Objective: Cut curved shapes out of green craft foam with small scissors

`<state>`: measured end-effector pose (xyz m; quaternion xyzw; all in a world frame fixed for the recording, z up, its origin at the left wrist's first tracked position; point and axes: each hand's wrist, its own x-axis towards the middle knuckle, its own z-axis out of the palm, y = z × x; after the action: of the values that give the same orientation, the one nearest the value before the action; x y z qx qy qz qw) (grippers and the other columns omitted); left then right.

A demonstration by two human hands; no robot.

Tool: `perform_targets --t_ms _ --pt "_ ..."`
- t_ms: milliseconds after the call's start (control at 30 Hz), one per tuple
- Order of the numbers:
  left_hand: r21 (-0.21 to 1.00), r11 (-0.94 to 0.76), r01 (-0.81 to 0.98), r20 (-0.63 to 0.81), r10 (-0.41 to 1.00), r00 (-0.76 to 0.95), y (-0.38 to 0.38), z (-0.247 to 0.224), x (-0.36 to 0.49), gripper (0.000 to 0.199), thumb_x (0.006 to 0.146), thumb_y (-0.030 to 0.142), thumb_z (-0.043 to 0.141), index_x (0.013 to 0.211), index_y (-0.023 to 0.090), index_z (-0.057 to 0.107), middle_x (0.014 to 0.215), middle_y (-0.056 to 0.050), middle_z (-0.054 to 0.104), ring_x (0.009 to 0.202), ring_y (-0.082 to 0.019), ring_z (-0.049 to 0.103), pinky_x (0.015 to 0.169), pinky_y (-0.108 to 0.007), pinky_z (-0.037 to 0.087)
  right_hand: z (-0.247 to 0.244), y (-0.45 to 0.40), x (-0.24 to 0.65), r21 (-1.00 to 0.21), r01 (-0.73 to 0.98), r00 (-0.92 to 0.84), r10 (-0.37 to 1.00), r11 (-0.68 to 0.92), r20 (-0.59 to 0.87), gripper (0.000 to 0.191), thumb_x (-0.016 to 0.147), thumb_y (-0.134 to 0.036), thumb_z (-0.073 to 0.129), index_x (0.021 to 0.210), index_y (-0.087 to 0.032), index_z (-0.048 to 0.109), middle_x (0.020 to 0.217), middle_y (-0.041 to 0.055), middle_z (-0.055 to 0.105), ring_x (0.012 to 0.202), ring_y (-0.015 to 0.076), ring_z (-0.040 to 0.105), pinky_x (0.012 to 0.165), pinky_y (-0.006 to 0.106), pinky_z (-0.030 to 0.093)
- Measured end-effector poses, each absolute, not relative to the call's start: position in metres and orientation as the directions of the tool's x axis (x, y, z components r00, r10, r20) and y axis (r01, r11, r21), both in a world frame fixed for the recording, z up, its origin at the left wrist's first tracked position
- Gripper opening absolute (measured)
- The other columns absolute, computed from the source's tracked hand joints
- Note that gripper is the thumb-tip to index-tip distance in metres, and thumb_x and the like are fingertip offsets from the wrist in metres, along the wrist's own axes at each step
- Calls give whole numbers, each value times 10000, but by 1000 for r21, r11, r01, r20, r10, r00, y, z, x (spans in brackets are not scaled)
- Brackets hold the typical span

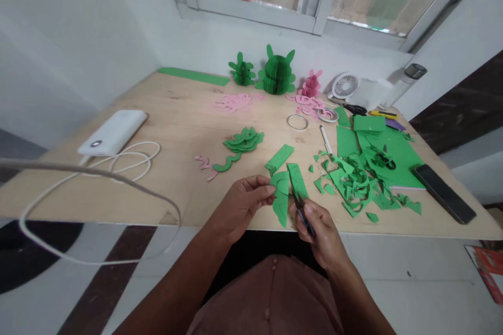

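My left hand (248,203) pinches a green paper piece (281,199) with a curved line on it, above the table's front edge. My right hand (319,229) is closed around dark-handled scissors (301,210), whose blades point up and left beside the held paper. A green strip (297,180) lies at the blades, and whether they touch it is hard to tell. Another green strip (280,157) is just beyond. Left of it are a stack of scalloped green cutouts (244,140), a wavy green piece (227,163) and small pink pieces (206,164).
Green scraps (356,183), green sheets (396,154) and a phone (444,193) lie right. Paper figures (276,74), a fan (345,86) and a bottle (404,84) stand at the back. A power bank (113,132) with a looping white cable (51,193) is left.
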<state>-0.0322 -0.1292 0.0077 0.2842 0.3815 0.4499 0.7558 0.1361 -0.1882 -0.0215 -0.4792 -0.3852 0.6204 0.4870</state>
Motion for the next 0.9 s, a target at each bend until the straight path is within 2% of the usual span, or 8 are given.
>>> perform_targets --t_ms 167,400,600,900 --pt "781 438 -444 -319 892 319 -131 10 -30 169 587 206 795 667 145 660 622 4 600 582 -95 532 612 -227 436 -22 -188 135 -965 -172 -84 979 -198 -186 398 845 -528 556 661 -176 525 477 -56 375 418 79 257 394 234 130" --pt "799 430 -421 -313 895 318 -132 14 -26 162 579 214 789 658 150 663 606 6 603 578 -97 520 609 -235 420 -18 -186 130 -967 -175 -95 981 -184 -169 371 824 -528 583 693 -186 521 480 -74 331 424 80 241 405 238 134" --pt "851 381 -361 -297 917 267 -135 20 -24 134 585 216 769 642 156 664 587 8 605 581 -109 522 613 -244 412 -15 -186 127 -982 -118 -72 988 -145 -137 413 851 -508 552 605 -195 446 475 -70 332 426 79 244 417 242 159" --pt "865 345 -364 -279 935 221 -138 14 -21 127 603 227 756 652 148 669 604 4 617 601 -113 525 637 -251 418 -16 -185 124 -986 -99 -30 991 -133 -131 351 841 -493 577 683 -181 550 485 -72 327 438 84 249 428 240 178"
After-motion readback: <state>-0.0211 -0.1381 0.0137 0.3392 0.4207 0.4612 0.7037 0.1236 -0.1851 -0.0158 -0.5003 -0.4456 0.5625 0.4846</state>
